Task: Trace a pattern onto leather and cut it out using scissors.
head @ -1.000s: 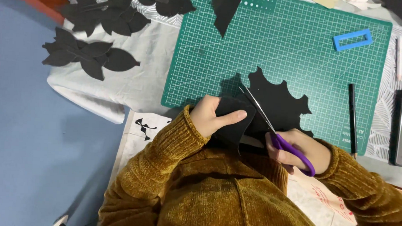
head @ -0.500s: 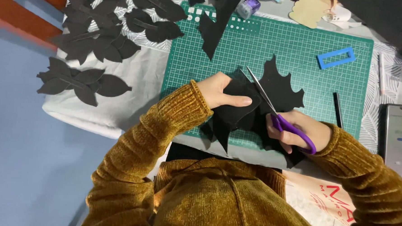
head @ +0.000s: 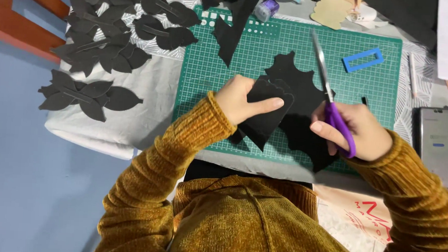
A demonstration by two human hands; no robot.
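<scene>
The left hand (head: 243,99) pinches a black scallop-edged sheet of craft foam (head: 285,101) between thumb and fingers, holding it over the middle of the green gridded cutting mat (head: 237,56), with the sheet's lower part hanging past the mat's near edge. The right hand (head: 357,129) is closed through the loops of purple-handled scissors (head: 331,90), whose steel blades lie pressed together and point far across the mat, just beside the sheet's right edge. A black pointed offcut (head: 230,33) lies on the far-left part of the mat, a blue rectangular frame (head: 363,60) on its far right. Black leaf-shaped cutouts (head: 92,92) lie on the white cloth to the left, and a grey phone (head: 437,143) lies right.
</scene>
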